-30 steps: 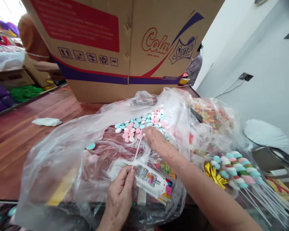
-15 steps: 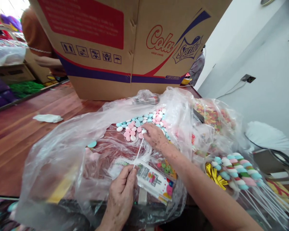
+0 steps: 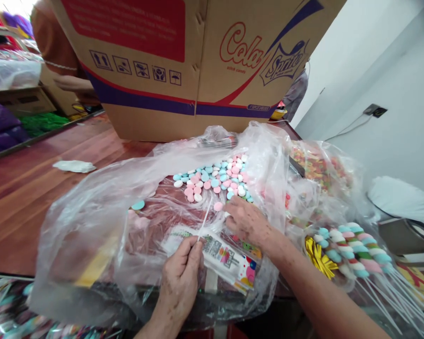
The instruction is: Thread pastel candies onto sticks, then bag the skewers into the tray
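My left hand [image 3: 180, 278] pinches the low end of a thin white stick [image 3: 205, 220] that slants up toward a pile of pink, blue and white candies [image 3: 214, 179] lying on a clear plastic bag [image 3: 102, 212]. My right hand [image 3: 245, 221] rests knuckles up just below the pile, fingers curled near a pink candy [image 3: 218, 206] close to the stick's tip; whether it holds anything is hidden. A printed white packet [image 3: 219, 256] lies under the plastic between both hands.
A big Cola Sprite cardboard box [image 3: 198, 61] stands behind the pile. Finished candy skewers [image 3: 353, 249] with white sticks lie at the right beside a gold bow [image 3: 316, 256]. Another bag of mixed sweets [image 3: 314, 169] sits behind. A person [image 3: 56, 52] works at far left. Wooden table [image 3: 24, 197].
My right hand has drawn back from the candy pile toward me and now sits lower, beside the stick's tip. The left hand keeps its pinch on the stick.
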Demonstrator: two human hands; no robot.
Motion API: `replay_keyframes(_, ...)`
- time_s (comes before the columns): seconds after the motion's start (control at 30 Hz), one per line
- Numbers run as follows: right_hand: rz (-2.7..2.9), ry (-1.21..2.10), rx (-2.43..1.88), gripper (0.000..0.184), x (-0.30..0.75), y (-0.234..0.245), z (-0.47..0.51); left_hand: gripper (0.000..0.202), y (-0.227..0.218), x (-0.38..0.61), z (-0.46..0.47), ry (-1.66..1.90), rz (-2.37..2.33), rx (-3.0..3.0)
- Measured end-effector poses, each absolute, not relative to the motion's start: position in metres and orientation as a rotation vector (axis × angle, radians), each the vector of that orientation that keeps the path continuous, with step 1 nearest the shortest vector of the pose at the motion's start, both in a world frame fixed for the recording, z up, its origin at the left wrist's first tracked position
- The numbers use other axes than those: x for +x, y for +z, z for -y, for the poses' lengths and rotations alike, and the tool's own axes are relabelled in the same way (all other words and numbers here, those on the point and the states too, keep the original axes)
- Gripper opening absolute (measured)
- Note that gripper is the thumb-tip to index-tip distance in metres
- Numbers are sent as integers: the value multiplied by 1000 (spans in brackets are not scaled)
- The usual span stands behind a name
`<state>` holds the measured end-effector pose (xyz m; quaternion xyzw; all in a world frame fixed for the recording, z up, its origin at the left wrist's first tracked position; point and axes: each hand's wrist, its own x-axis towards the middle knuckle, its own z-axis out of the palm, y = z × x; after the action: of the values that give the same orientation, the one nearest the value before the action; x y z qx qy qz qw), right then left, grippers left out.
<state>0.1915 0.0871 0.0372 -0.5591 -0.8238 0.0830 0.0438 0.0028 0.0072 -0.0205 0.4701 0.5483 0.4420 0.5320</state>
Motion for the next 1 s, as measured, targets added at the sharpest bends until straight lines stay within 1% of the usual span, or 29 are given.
replay_keyframes(0.2,2289,253,-1635,27,193,33,-102,37,-18,5,-8,1089,-1331,1125)
replay_keyframes(0.43,2485,231,-1562,26,175,26,-111,33,-16,7,-7,1097,-1343,1127)
replay_keyframes(0.57,2505,199,-1608,31,177,16,-106,36,-17,5,-7,1081,-1317,1144)
replay_keyframes(0.7,2478,209,-1610,31,175,13,-100,36,-18,5,-8,1085,-1324,1161)
replay_keyframes(0.87,2374,393,-1538,28,171,8,-98,36,-15,6,-8,1093,-1350,1158)
replay_keyframes(1.0,2101,619,-1517,24,172,3,-104,34,-13,6,-9,1089,-1376,1192)
